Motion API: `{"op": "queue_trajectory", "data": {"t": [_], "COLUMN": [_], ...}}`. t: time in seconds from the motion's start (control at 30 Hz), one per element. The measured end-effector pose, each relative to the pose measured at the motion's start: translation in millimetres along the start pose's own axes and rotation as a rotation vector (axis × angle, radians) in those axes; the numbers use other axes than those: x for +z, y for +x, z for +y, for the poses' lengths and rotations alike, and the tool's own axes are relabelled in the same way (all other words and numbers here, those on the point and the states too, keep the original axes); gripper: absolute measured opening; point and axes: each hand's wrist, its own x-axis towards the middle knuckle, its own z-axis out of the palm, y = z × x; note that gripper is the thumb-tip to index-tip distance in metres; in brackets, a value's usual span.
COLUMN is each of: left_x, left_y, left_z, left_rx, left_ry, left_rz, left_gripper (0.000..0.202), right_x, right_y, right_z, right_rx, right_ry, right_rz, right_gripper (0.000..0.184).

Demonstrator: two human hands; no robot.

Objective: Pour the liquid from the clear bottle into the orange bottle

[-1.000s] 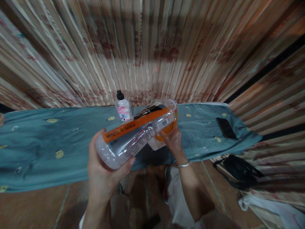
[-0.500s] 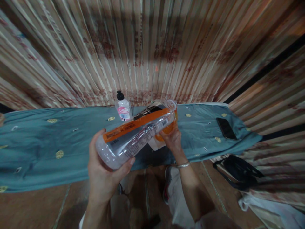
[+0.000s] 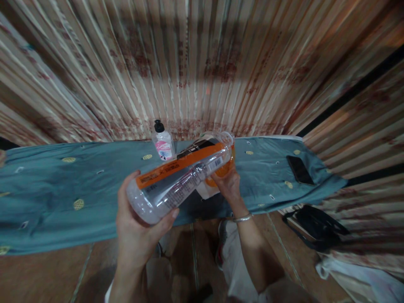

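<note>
My left hand grips the base of a large clear plastic bottle with an orange and black label, tipped so its open neck points away and to the right. The neck rests over an orange cup held from below by my right hand, whose fingers are closed round it. A silver bangle sits on the right wrist. Both hands hover over the front edge of a table covered with a teal cloth.
A small clear bottle with a black cap and pink label stands at the back of the table. A black phone lies on the cloth at right. A white paper lies under the cup. A black bag sits on the floor at right. Striped curtains hang behind.
</note>
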Motion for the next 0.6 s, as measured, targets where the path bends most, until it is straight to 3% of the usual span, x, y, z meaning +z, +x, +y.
{"op": "queue_trajectory", "data": {"t": [0.13,0.37,0.6], "left_x": [-0.4,-0.6,-0.8], "left_y": [0.1,1.4,0.7], "left_z": [-2.2,4.7,5.1], "left_rx": [0.003,-0.023,-0.015], "left_ry": [0.013,0.009,0.021], "left_rz": [0.005,-0.029,-0.021], "left_gripper": [0.088,0.092,0.090], "right_x": [-0.2,-1.0,-0.5], "right_y": [0.0,1.0,1.2], "right_z": [1.4,5.9,7.8], "right_rx": [-0.001,-0.034,-0.025], "right_ry": [0.009,0.026,0.015], "right_rz": [0.009,0.003,0.005], "right_gripper": [0.080,0.065,0.070]}}
